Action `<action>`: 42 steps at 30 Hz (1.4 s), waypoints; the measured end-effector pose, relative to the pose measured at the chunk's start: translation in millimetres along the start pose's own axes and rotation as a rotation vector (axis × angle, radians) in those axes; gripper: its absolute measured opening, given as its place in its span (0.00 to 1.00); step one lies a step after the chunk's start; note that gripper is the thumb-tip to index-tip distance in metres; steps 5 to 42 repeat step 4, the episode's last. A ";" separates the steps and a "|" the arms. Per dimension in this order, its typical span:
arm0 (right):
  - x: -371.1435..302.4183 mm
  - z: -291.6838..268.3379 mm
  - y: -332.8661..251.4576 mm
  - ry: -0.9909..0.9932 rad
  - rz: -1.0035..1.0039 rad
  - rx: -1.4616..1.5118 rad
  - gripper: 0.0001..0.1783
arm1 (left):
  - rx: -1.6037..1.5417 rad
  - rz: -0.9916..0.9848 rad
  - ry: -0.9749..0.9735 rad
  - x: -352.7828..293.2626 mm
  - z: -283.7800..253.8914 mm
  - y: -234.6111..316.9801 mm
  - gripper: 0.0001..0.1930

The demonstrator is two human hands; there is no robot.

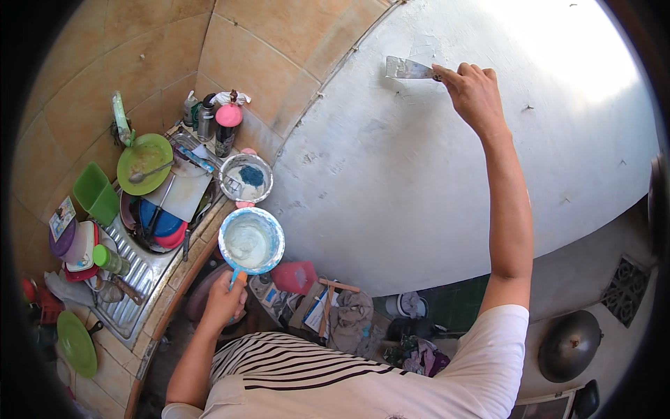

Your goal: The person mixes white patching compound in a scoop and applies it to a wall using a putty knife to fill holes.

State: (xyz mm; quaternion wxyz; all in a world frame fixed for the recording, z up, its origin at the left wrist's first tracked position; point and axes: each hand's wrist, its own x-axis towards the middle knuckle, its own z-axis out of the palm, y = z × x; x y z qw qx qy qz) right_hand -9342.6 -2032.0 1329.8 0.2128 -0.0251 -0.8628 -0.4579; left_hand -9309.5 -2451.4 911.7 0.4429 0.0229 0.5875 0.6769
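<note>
My left hand [222, 302] is closed around the handle of a light blue plastic dipper [280, 244]. Inside the dipper sits thick, pale putty [248, 241], some of it smeared round the rim. High on the whitish wall [412, 181], my right hand [472, 94] grips a putty knife [408, 68], its blade pointing left and lying at or near the surface. A patch of fresh-looking putty [424, 47] shows just above the blade. Close behind the dipper, a white-smeared pot [269, 185] with pink handles holds white material and a blue clump.
On the left, a tiled counter [150, 321] carries a steel sink [143, 255], green plates [144, 164], bottles [205, 119] and other dishes. Below the wall's lower edge lie a pink container [293, 276], boxes and cloths [351, 321]. A dark wok [570, 346] is at the lower right.
</note>
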 end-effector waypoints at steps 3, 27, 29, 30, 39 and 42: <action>9.1 8.1 -7.7 -0.019 0.040 -0.023 0.17 | -0.003 0.015 -0.009 -0.4 -2.2 1.6 0.09; 11.6 11.4 -6.7 -0.017 0.055 -0.027 0.18 | 0.008 0.007 -0.004 -1.4 -4.8 2.6 0.10; 11.6 11.4 -6.7 -0.017 0.055 -0.027 0.18 | 0.008 0.007 -0.004 -1.4 -4.8 2.6 0.10; 11.6 11.4 -6.7 -0.017 0.055 -0.027 0.18 | 0.008 0.007 -0.004 -1.4 -4.8 2.6 0.10; 11.6 11.4 -6.7 -0.017 0.055 -0.027 0.18 | 0.008 0.007 -0.004 -1.4 -4.8 2.6 0.10; 11.6 11.4 -6.7 -0.017 0.055 -0.027 0.18 | 0.008 0.007 -0.004 -1.4 -4.8 2.6 0.10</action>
